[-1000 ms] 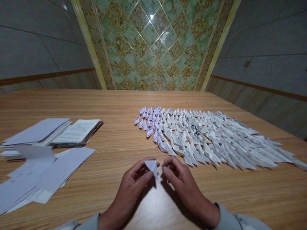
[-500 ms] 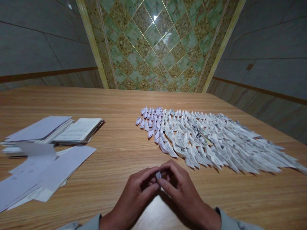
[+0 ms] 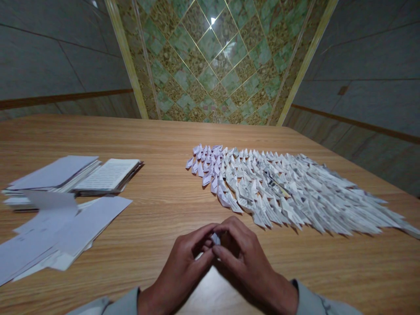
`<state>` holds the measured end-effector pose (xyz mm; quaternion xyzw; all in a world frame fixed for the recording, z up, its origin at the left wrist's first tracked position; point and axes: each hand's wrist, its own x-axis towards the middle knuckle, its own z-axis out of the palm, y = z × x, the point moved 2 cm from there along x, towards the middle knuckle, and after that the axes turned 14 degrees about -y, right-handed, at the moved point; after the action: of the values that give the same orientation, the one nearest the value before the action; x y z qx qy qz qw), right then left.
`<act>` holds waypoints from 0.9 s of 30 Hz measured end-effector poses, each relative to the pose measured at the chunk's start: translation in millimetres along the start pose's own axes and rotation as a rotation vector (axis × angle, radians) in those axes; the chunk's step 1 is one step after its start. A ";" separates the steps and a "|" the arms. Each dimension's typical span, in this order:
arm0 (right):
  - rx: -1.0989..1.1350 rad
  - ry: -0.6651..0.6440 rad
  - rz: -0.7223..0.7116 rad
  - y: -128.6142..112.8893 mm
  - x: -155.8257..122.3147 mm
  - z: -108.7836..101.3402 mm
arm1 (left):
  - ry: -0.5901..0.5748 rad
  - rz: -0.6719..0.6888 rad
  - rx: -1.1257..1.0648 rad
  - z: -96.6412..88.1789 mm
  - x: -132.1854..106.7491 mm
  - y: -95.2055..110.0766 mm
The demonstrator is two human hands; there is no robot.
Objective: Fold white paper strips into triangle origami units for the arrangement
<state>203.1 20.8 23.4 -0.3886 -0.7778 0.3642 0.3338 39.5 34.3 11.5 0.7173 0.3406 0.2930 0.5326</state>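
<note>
A tall wall (image 3: 211,83) with green and brown diamond tiles stands behind a big wooden tabletop (image 3: 164,175), and gray walls (image 3: 36,52) lean in on both sides. Near the front, just above the wood, is a small piece of paper (image 3: 215,239), held between the person's two hands. Only a bit of it peeks out, so its full shape can't be told. The left hand (image 3: 188,256) has its grip closed on the paper, thumb below and pointer finger above. The right hand (image 3: 247,251) has its grip closed on it too, and the fingertips of both hands meet around it. Gray sleeves (image 3: 126,302) show at the wrists. Past the right hand, lots of little folded papers sit close together in rows. The ones at the left end are pale purple pieces (image 3: 206,179), and the rest are white pieces (image 3: 262,214), many with gray print. Those all look done. The one in the hands looks partway there, but how many folds are left is hard to say. Over on the left, loose sheets (image 3: 98,218) lie in a messy heap, and behind them are a paper stack (image 3: 59,170) and some printed pages (image 3: 110,175). Most of these are flat, so they look unused.
</note>
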 end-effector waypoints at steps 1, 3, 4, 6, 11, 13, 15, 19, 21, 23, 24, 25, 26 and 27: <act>-0.003 0.003 0.003 0.3 0.1 0.0 | 0.001 0.002 0.001 0.0 -0.2 0.1; -0.005 0.012 0.013 1.2 0.3 0.2 | 0.008 0.000 0.005 0.0 -0.5 0.4; -0.009 0.015 0.016 1.7 0.4 0.3 | 0.012 -0.002 0.008 0.0 -0.5 0.6; -0.029 0.013 0.006 2.3 0.4 0.8 | 0.011 -0.007 0.007 0.1 -0.3 0.4; -0.100 0.005 -0.039 2.2 -0.5 2.0 | -0.005 0.003 -0.004 0.4 -0.4 -4.1; -0.117 0.000 -0.043 1.8 -0.8 2.4 | -0.006 0.003 -0.008 0.5 -1.0 -6.3; -0.128 -0.004 -0.044 1.4 -0.9 2.6 | -0.009 0.002 -0.021 0.7 -1.5 -7.7; -0.135 -0.001 -0.052 1.6 -1.0 2.1 | -0.020 -0.004 -0.065 1.3 -1.5 -7.5; -0.133 0.009 -0.065 2.3 -1.1 1.3 | -0.023 -0.002 -0.083 1.1 -1.0 -6.6; -0.130 0.024 -0.079 3.4 -1.2 0.3 | -0.029 -0.004 -0.091 0.7 -0.3 -5.7; -0.127 0.027 -0.083 3.9 -1.2 0.1 | -0.032 -0.006 -0.093 0.4 0.0 -5.3; -0.125 0.028 -0.085 4.3 -1.1 0.0 | -0.034 -0.010 -0.092 0.2 0.2 -5.1; -0.124 0.026 -0.085 4.6 -1.0 0.2 | -0.032 -0.008 -0.088 -0.2 0.4 -4.8; -0.124 0.021 -0.082 4.8 -0.8 0.5 | -0.028 -0.004 -0.080 -0.6 0.4 -4.5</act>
<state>204.8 22.1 19.0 -0.3804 -0.8104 0.2971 0.3319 38.5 35.9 7.4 0.6987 0.3226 0.2951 0.5663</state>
